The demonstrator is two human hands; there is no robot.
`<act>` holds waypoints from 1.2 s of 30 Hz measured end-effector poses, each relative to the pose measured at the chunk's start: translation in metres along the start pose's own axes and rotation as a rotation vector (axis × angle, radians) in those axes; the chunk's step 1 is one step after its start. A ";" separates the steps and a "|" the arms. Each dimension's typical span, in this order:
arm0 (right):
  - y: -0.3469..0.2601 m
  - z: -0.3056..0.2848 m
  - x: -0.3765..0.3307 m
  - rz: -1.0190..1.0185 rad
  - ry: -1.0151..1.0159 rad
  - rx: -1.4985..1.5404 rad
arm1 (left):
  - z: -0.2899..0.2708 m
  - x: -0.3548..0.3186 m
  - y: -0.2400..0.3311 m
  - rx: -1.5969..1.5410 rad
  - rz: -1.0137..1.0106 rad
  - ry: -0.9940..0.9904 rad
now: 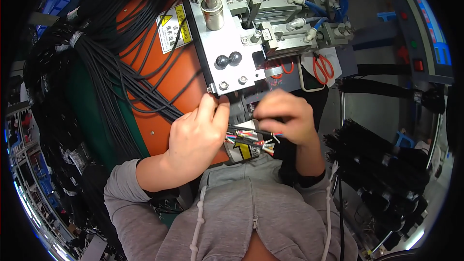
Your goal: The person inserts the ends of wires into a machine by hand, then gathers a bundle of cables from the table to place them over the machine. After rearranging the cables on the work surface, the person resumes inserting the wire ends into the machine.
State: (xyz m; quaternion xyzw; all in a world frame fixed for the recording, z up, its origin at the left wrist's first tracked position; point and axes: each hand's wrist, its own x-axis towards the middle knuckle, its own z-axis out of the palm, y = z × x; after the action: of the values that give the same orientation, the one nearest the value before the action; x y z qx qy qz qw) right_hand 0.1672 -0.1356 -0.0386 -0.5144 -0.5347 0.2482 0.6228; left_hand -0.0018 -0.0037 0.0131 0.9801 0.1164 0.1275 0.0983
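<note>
Some black cables already had coloured wire ends showing, near the middle of the frame. I couldn't tell how many were left. The left hand was curled around cables, fingertips by the silver machine. The right hand was bent but blurry; I couldn't tell its grip.

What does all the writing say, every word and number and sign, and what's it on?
I won't copy words or numbers, but here's where they are:
White-and-yellow sticker on the orange panel: printed writing, yellow triangle sign.
Lower label, white and yellow: partly hidden behind the wire ends.
Blue screen, far right: too blurred to read.
</note>
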 end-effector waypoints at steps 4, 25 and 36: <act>-0.010 -0.010 0.001 -0.174 -0.051 0.028 | 0.003 0.003 -0.005 -0.107 0.075 0.055; -0.025 0.042 0.015 0.005 0.387 0.009 | 0.000 0.008 -0.009 -0.336 0.226 0.345; -0.024 0.038 0.013 0.140 0.409 0.182 | 0.000 0.009 -0.005 -0.365 0.221 0.295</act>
State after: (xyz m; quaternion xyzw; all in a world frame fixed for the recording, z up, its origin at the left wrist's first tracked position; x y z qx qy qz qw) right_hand 0.1301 -0.1187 -0.0153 -0.5315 -0.3358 0.2289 0.7432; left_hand 0.0054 0.0034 0.0134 0.9236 -0.0032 0.2979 0.2413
